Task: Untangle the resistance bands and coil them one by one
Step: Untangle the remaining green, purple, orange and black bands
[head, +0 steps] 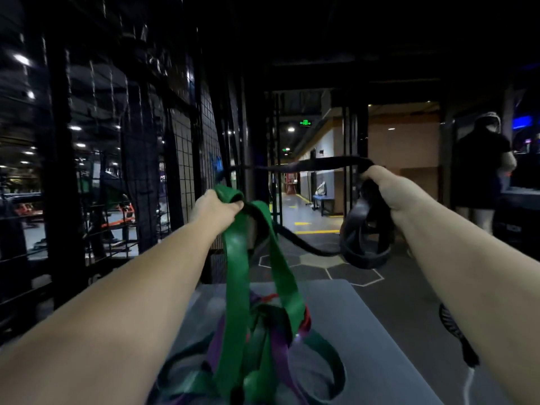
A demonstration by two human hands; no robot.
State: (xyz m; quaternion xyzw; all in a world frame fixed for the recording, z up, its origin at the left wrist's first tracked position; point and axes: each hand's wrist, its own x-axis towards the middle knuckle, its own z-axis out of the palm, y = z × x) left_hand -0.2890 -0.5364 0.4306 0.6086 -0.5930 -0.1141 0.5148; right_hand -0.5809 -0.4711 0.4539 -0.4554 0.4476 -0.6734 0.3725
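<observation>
While the left hand [214, 210] curls its fingers round the top of the green band [235, 258], the right hand [385, 190] grips the black band [361, 244], its coils hanging just below the fist on the right. The green band runs down into a tangle of bands [263, 346] on the near grey table [374, 323].

The tangle [263, 355] is lying on the tabletop [368, 331], at its middle and near edge. A band [233, 258] is rising from it to the left grip [217, 209], above the far edge. The coil [365, 238] is hanging from the right grip [382, 185], beyond the far right corner, over the floor [359, 276]. Mesh [190, 141] is standing left; a person [479, 171] is standing far right.
</observation>
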